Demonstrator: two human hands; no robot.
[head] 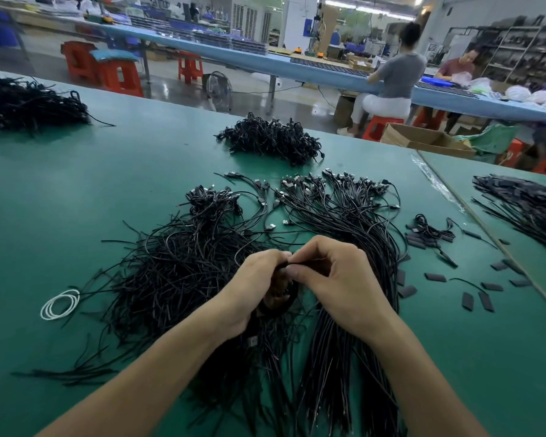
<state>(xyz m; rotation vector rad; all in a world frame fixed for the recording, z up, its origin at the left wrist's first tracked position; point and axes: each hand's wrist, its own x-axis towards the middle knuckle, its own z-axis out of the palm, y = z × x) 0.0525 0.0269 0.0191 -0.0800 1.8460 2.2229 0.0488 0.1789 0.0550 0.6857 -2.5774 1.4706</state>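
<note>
left hand (253, 280), right hand (333, 279) pinch black cable (300, 264), lying left-right.

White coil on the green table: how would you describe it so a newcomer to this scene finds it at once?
Start at the green table and find the loose heap of black cables to the left of the person's left hand. At that heap's near-left fringe lies a small white coil, flat on the mat. It is the only white, neatly looped wire among black strands.
</note>
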